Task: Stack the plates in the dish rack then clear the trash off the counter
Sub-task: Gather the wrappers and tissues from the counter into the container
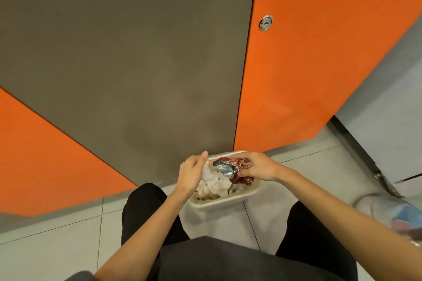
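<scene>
A small cream waste bin [225,202] stands on the tiled floor against the cabinet doors, between my legs. It holds crumpled white tissue [214,181], a silver foil wrapper [226,169] and red-brown wrappers [243,180]. My right hand [257,166] is over the bin's far right part, fingers curled round the red and silver wrapper. My left hand [191,173] hovers over the bin's left edge, fingers loosely bent with the index raised, touching the white tissue. No plates or dish rack are in view.
Grey [137,64] and orange [319,64] cabinet doors rise straight ahead, with a round lock [265,22] on the orange one. A clear bag with blue contents [397,217] lies at the right edge. A white panel stands at the far right.
</scene>
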### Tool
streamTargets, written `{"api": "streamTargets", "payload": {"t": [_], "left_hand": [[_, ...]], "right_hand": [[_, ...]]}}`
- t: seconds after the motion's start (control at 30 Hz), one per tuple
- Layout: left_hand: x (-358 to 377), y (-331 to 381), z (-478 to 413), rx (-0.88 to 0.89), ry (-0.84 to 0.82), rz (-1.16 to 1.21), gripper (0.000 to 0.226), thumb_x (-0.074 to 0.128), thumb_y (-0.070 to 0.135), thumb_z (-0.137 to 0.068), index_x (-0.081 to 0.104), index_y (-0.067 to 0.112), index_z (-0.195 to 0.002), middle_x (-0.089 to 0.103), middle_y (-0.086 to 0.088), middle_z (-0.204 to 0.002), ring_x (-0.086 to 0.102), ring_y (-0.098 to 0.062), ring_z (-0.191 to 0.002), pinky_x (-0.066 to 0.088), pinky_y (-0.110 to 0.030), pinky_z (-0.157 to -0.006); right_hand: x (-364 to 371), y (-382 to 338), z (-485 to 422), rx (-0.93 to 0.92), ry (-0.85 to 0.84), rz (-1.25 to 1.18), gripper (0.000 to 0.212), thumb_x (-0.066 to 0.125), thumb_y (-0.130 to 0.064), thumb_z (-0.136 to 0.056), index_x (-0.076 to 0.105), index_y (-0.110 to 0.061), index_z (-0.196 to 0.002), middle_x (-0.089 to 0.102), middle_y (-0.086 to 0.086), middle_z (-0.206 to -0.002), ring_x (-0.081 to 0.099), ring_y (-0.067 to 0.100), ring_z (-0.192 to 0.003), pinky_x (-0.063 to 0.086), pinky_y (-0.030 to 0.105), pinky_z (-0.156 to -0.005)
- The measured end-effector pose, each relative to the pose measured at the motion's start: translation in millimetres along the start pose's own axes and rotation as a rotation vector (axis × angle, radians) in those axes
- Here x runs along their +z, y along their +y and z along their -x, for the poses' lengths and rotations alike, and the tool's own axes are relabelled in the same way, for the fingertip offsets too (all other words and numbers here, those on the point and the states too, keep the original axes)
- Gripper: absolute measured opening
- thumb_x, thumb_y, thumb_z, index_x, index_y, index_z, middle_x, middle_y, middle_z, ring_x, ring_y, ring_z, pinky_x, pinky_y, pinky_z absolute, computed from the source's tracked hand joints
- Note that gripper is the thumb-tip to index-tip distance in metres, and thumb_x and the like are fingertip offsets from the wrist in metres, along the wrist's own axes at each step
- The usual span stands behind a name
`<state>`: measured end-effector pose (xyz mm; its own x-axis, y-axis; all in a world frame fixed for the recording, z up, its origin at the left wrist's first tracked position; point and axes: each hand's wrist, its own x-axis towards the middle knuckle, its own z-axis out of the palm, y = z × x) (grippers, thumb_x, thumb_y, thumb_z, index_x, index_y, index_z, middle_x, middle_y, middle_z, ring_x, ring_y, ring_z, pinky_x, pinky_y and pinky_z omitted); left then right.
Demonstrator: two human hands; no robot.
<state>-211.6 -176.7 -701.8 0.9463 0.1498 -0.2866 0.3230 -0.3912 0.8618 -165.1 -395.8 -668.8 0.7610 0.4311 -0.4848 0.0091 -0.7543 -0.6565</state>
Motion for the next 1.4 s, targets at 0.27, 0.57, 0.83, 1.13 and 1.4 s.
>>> {"api": "streamTargets", "payload": {"t": [0.27,0.57,0.83,1.13,1.4], "left_hand": [[8,-6,0,0.037,-0.082,-0.051,0.028,0.050,0.031,-0.099,0.072,0.017,-0.111,0.061,0.004,-0.118,0.055,-0.011,-0.113,0.039,-0.027,-0.100],[-24,102,34,0.422,-0.123,0.018,0.017,0.064,0.007,-0.090,0.075,0.021,-0.089,0.071,0.000,-0.070,0.060,-0.011,-0.055,0.048,-0.021,-0.058],[-70,287,86,1.185,0.183,0.046,0.011,0.067,0.000,-0.085,0.075,0.006,-0.090,0.072,0.003,-0.080,0.064,-0.016,-0.064,0.048,-0.030,-0.056],[-123,456,103,1.569,0.321,0.012,0.010,0.066,0.004,-0.086,0.074,0.010,-0.089,0.069,0.001,-0.073,0.065,-0.018,-0.066,0.051,-0.036,-0.053],[-130,570,-17,1.218,0.458,-0.546,0.028,0.058,0.021,-0.082,0.066,0.025,-0.109,0.064,0.004,-0.110,0.058,-0.017,-0.103,0.050,-0.040,-0.093]], "right_hand": [[0,-1,3,-0.025,0.076,0.091,0.044,0.062,-0.016,-0.089,0.058,-0.021,-0.133,0.056,0.001,-0.139,0.054,0.018,-0.125,0.040,0.030,-0.104],[-57,-66,57,-0.346,0.344,0.070,0.013,0.063,-0.017,-0.090,0.071,-0.022,-0.081,0.069,-0.009,-0.077,0.059,0.003,-0.073,0.040,0.012,-0.063],[-155,-163,145,-0.748,0.780,-0.002,0.012,0.063,-0.012,-0.089,0.066,-0.013,-0.077,0.052,-0.007,-0.061,0.042,0.002,-0.057,0.032,0.016,-0.054],[-272,-237,208,-0.957,1.165,0.122,0.024,0.061,-0.014,-0.089,0.062,-0.008,-0.066,0.056,0.000,-0.060,0.044,0.006,-0.058,0.034,0.017,-0.057],[-381,-270,195,-0.736,1.301,0.062,0.017,0.058,-0.017,-0.086,0.064,-0.010,-0.073,0.061,0.007,-0.065,0.050,0.017,-0.059,0.042,0.029,-0.057]]}}
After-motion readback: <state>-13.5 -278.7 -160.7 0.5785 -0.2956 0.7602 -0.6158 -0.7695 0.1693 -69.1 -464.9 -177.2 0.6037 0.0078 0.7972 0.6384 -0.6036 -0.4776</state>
